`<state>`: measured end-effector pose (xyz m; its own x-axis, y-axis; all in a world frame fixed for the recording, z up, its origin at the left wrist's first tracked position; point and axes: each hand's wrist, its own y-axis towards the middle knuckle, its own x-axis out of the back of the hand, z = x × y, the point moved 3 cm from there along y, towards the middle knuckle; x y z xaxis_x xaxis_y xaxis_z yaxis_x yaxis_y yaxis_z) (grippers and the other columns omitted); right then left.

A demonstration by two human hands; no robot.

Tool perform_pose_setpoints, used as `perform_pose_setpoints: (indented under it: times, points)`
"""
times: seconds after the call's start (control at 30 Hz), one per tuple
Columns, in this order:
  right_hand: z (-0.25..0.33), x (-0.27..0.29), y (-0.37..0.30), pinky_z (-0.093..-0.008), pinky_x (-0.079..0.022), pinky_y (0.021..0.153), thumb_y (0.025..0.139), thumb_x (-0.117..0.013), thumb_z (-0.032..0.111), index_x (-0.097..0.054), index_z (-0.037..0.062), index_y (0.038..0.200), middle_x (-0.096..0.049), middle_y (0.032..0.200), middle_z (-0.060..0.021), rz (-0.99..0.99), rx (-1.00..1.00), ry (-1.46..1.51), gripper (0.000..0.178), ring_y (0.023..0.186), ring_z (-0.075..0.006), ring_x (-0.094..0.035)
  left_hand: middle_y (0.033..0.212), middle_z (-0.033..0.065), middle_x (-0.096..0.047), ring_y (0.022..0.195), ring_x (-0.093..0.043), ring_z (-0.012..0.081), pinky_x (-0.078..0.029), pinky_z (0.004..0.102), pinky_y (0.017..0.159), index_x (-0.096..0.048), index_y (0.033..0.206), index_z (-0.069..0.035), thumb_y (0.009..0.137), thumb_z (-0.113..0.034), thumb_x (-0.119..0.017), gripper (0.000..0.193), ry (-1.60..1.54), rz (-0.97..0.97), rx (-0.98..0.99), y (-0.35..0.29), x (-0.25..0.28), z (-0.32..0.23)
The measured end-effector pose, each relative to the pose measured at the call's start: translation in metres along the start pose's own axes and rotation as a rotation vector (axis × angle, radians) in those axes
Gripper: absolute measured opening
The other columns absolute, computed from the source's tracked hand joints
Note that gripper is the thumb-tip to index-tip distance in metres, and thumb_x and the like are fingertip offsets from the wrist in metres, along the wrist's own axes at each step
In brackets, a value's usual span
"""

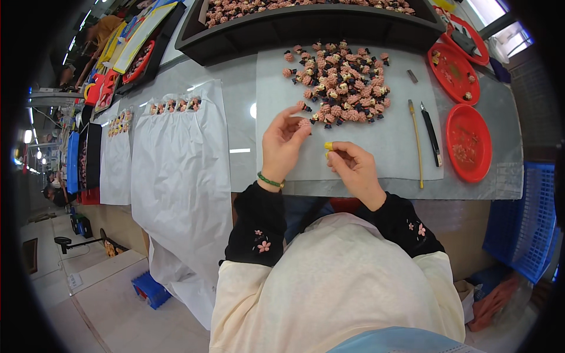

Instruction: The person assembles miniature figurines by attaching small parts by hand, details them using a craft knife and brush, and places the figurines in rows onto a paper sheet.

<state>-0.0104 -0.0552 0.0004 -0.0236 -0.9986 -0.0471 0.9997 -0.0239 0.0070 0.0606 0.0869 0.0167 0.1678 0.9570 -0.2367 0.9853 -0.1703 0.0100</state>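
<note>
Small pink-and-dark figurine (304,123) pinched btwn thumb & index of L hand (281,144), just off near-left edge of pile (344,85). Green bracelet (271,180) worn on L wrist. R hand (358,172) positioned nearby, to the right; yellow finger covers (328,145) worn on thumb & index, tips brought close together. Can't tell if anything's gripped there.

Pile is spread on white sheet (273,76), which is laid on desk (241,126). Dark tray (318,28) w/ more of same parts set behind pile. Grey block (412,76), thin yellow stick (416,147) & black knife-type tool (431,132) placed right of pile. Red dishes (lower one (482,165)) placed farther right. White plastic (176,147) w/ row of figurines along top draped off desk's near edge, left side.
</note>
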Motion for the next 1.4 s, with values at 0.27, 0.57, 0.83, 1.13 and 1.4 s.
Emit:
perform_pose_setpoints:
  times: [0.27,0.57,0.83,1.13,1.4]
  points:
    - [0.000,0.003,-0.002,-0.0231,-0.048,0.064,0.083,-0.055,0.007,-0.053,-0.0041,0.099,-0.060,0.089,-0.0093,-0.083,-0.201,0.413,0.020,0.075,-0.0132,-0.059,0.101,0.0087,-0.058,0.092,-0.054,0.0126,-0.043,0.0238,0.083,-0.054,0.106,0.003,0.080,0.000,-0.055,0.026,-0.231,0.006,0.150,-0.038,-0.023,0.014]
    - [-0.002,0.003,-0.005,-0.0259,-0.050,0.069,0.081,-0.057,0.002,-0.051,-0.0045,0.099,-0.058,0.091,-0.0112,-0.122,-0.085,0.377,0.021,0.078,-0.0144,-0.058,0.099,0.0111,-0.059,0.086,-0.057,0.0134,-0.046,0.0245,0.078,-0.057,0.098,0.004,0.080,-0.001,-0.057,0.019,-0.281,-0.038,0.254,-0.038,-0.021,0.022]
    - [0.014,0.001,-0.011,-0.0245,-0.049,0.072,0.070,-0.064,-0.007,-0.044,-0.0034,0.105,-0.054,0.093,-0.0106,-0.197,0.257,-0.089,0.040,0.080,-0.0146,-0.058,0.103,0.0141,-0.058,0.092,-0.057,0.0166,-0.046,0.0263,0.081,-0.053,0.102,0.005,0.082,0.000,-0.053,0.021,-0.508,0.028,0.283,-0.040,-0.024,0.016]
    - [0.014,0.003,-0.007,-0.0246,-0.049,0.071,0.070,-0.066,-0.005,-0.048,-0.0045,0.100,-0.056,0.091,-0.0103,-0.189,0.318,-0.261,0.035,0.077,-0.0138,-0.058,0.103,0.0148,-0.058,0.092,-0.058,0.0173,-0.047,0.0257,0.079,-0.051,0.101,0.005,0.083,-0.003,-0.053,0.019,-0.457,0.020,0.339,-0.039,-0.021,0.022]
    - [0.036,0.006,0.035,-0.0264,-0.047,0.056,0.071,-0.067,0.009,-0.054,0.0009,0.094,-0.058,0.075,-0.0099,-0.137,0.468,-0.749,0.027,0.065,-0.0171,-0.059,0.095,0.0104,-0.056,0.087,-0.057,0.0185,-0.048,0.0284,0.076,-0.049,0.103,0.002,0.085,-0.008,-0.050,0.021,-0.556,-0.107,0.371,-0.032,-0.004,0.007]
